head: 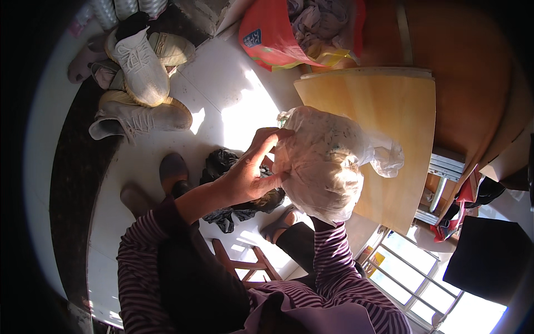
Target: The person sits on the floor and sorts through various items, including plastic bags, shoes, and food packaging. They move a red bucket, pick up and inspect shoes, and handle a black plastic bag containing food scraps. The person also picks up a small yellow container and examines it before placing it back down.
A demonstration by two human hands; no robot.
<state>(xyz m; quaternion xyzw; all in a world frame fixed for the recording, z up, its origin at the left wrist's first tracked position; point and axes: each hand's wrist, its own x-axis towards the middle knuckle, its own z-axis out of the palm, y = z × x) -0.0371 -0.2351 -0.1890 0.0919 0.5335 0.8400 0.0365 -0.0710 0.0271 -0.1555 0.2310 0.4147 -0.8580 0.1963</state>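
Note:
A bulging, crumpled white translucent plastic bag (319, 163) is in front of me, its twisted loose end (388, 156) trailing to the right. My left hand (246, 173) grips its left side, with the thumb on the near side and the fingers on the far side. The bag's contents cannot be made out. My right sleeve (331, 246) runs up to the underside of the bag, which hides my right hand. Below, an open black plastic bag (225, 215) lies on the floor between my feet, partly covered by my left hand and forearm.
White lace-up shoes (144, 69) lie piled at the upper left. A red bag (263, 39) stuffed with plastic bags stands at the top. Wooden boards (375, 100) are at the right, near a metal-framed window (400, 267). A wooden stool (250, 265) is near my legs.

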